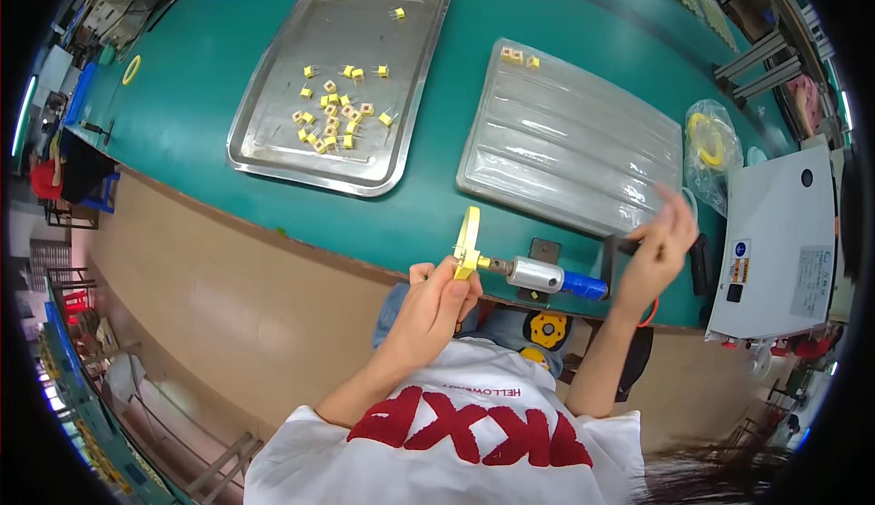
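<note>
Yellow coil bobbin (468, 263) sits at the nine o'clock end of a small winding spindle (536, 274), with a yellow tape ring (468, 225) rising at twelve o'clock from it. At seven o'clock we see the left hand (427, 312) pinching the bobbin between thumb and fingers, a narrow, firm-looking grip. At three o'clock, past the spindle's blue sleeve (584, 285), the right hand (658, 254) is loosely curled beside a dark crank (612, 266); we cannot tell whether it holds it. We judge the step in hand to be wrapping tape on the bobbin; the next move would call for a steady left pinch and an even turn.

Farther out, we find a metal tray (264, 131) of loose bobbins at eleven o'clock and a ribbed plastic tray (565, 140) at one o'clock.

Motion blur smears the right fingers, the left fingertips hide the bobbin's lower side, and the fisheye rim cuts off the outer benches.
</note>
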